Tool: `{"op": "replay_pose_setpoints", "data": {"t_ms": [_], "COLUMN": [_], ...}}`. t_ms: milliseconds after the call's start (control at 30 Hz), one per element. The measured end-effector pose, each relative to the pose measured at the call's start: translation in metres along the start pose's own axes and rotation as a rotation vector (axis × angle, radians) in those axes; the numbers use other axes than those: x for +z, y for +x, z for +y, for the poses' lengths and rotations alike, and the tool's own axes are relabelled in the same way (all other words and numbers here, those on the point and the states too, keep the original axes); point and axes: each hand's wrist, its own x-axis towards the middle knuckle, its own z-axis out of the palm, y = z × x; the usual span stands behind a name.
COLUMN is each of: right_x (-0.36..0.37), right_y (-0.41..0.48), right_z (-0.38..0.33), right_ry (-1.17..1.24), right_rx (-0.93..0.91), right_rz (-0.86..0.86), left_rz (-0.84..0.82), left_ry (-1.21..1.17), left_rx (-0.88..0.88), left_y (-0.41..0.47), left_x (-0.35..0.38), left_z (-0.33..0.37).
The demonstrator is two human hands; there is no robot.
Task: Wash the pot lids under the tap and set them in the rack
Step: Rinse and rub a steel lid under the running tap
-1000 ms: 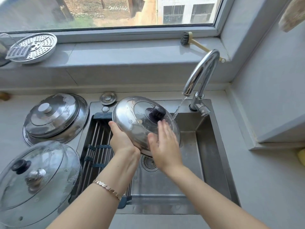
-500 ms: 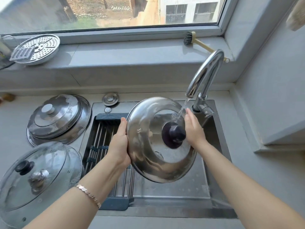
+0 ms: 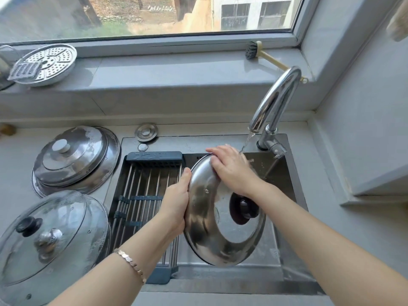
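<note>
A steel pot lid (image 3: 212, 235) with a dark knob stands tilted on edge over the sink (image 3: 284, 219). My left hand (image 3: 176, 199) grips its left rim, thumb up along the edge. My right hand (image 3: 231, 168) lies flat on the lid's upper face, fingers spread toward the top rim. Water runs from the chrome tap (image 3: 276, 107) just right of that hand. The roll-up rack (image 3: 143, 195) spans the sink's left half and holds nothing.
Stacked steel lids (image 3: 75, 157) lie on the counter at left. Glass lids (image 3: 50, 239) with dark knobs lie nearer me. A perforated steamer plate (image 3: 44, 65) and a brush (image 3: 265, 55) rest on the windowsill. A drain plug (image 3: 146, 131) sits behind the sink.
My right hand came off the lid's right rim and moved onto its upper face. The lid turned lower and more toward me, with its knob further down. The left hand kept its grip.
</note>
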Motion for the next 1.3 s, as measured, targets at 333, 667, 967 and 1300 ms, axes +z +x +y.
{"op": "replay_pose_setpoints", "data": {"t_ms": [333, 667, 967, 1300], "right_x": [0.021, 0.031, 0.008, 0.024], "right_y": [0.007, -0.062, 0.003, -0.022], "right_z": [-0.03, 0.013, -0.014, -0.017], "right_ry": [0.075, 0.354, 0.021, -0.171], "right_rx": [0.173, -0.12, 0.273, 0.273], "right_rz": [0.203, 0.436, 0.078, 0.158], "left_rz": [0.113, 0.358, 0.229, 0.223], "left_ry": [-0.059, -0.311, -0.274, -0.219], "left_rx": [-0.016, -0.022, 0.005, 0.076], "left_y": [0.003, 0.03, 0.013, 0.009], "left_x": [0.009, -0.031, -0.019, -0.021], "left_z": [0.009, 0.021, 0.016, 0.007]}}
